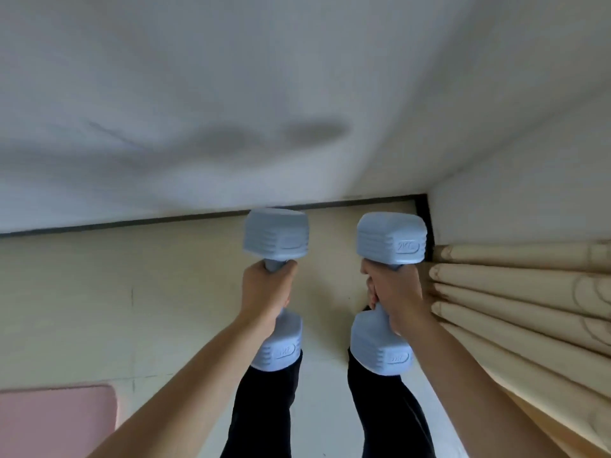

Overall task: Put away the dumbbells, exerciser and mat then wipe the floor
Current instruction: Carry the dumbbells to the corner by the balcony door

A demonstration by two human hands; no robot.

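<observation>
**Head view: two dumbbells carried toward the corner**

Head view looks down along both arms toward the place where floor (99, 292) and white wall (231, 94) meet. At the far left, low in the picture, a corner of the pink mat (56, 421) lies flat on the floor, well apart from the hands. No exerciser is visible.

Next comes the left hand (266, 292). It is closed around the handle of the left dumbbell (276, 234), with one blue head beyond the knuckles and the other below the wrist. Just beside it, the right hand (395, 295) is wrapped in the same way around the right dumbbell (391, 239). Both dumbbells are in the air, above the legs in black trousers (264, 408), and they do not touch each other. To the right, beige curtain (515, 292) folds hang close to the right hand.

I judge the step is carrying the dumbbells to the corner. To do it well, lower them slowly, bend the knees, put one head down first, and keep the fingers out from under the handle. Place them side by side against the wall, clear of the curtain, so they cannot roll.

As for containers, no box, rack or basket is seen, so I cannot tell where the dumbbells are normally stored.
</observation>
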